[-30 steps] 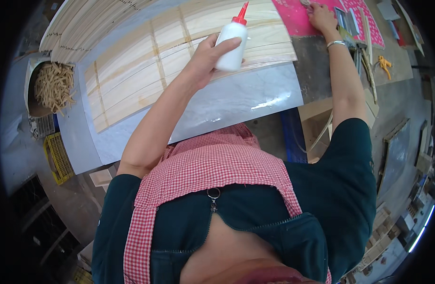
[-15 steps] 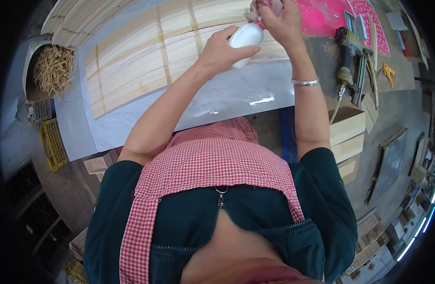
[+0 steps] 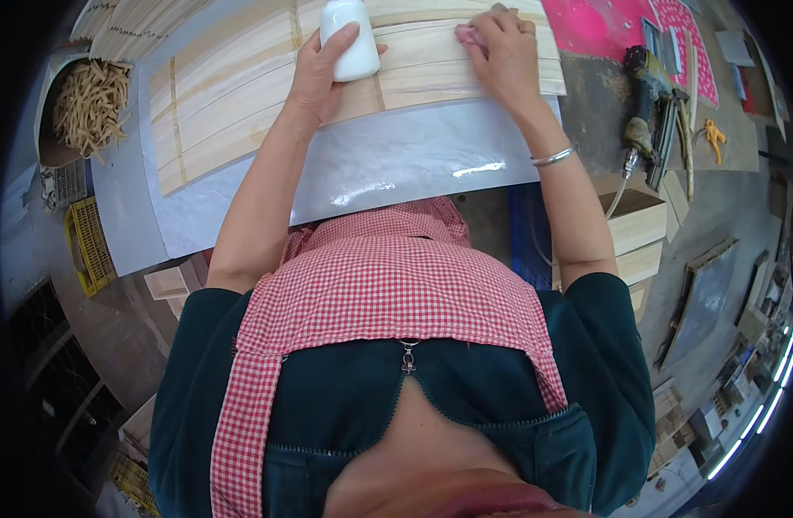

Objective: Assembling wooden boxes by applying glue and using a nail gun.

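Observation:
A white plastic bottle (image 3: 353,43) stands nearly upright in the grip of my left hand (image 3: 314,78), over the pale wooden boards (image 3: 241,112). Its top runs up to the picture's upper edge. On the right part of the boards, my right hand (image 3: 510,60) presses a crumpled pinkish cloth (image 3: 471,36) against the wood, fingers bent round it. The boards lie side by side on a shiny grey-white sheet (image 3: 396,155), with brownish strips crossing them.
At left sits a bin of thin wood strips (image 3: 94,104), below stacked slats (image 3: 138,39). A nail gun (image 3: 642,95) with a hose lies at right, near a pink sheet (image 3: 582,26) and an orange blow gun (image 3: 714,138). Wooden boxes (image 3: 634,233) stand below the table's right side.
My hands have parted. The left has carried the bottle left and tilted it more upright; the right has brought the cloth from the bottle's top down onto the boards.

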